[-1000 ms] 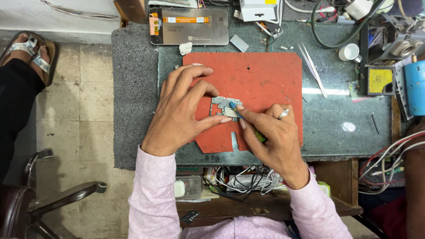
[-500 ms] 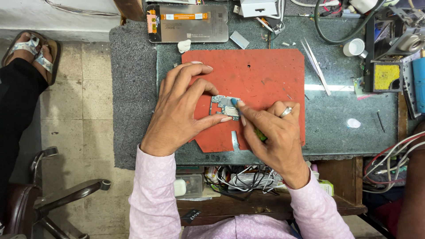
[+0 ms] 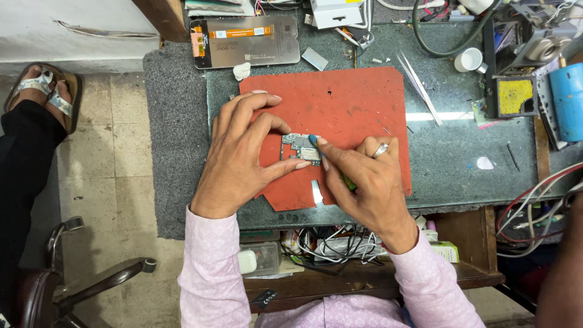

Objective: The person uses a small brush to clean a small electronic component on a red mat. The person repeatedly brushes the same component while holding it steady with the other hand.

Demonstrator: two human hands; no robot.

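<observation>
Red rubbery mat [image 3: 352, 103] lay on the surface, and the small circuit board [image 3: 300, 147] sat near its middle, between my two hands. I judged the board light, stiff and thin, with fragile parts on its face, so best gripped by its bare edges. My left hand [image 3: 243, 158] arched over it, thumb and forefinger pinching its left side and lower edge. My right hand [image 3: 364, 182] was closed around a green-handled tool [image 3: 347, 180], whose blue tip touched the board's upper right.

Grey-green workbench [image 3: 455, 158], red mat [image 3: 358, 103], phone screen panel [image 3: 246, 41], tweezers [image 3: 419, 88], white cap [image 3: 469, 59]
</observation>
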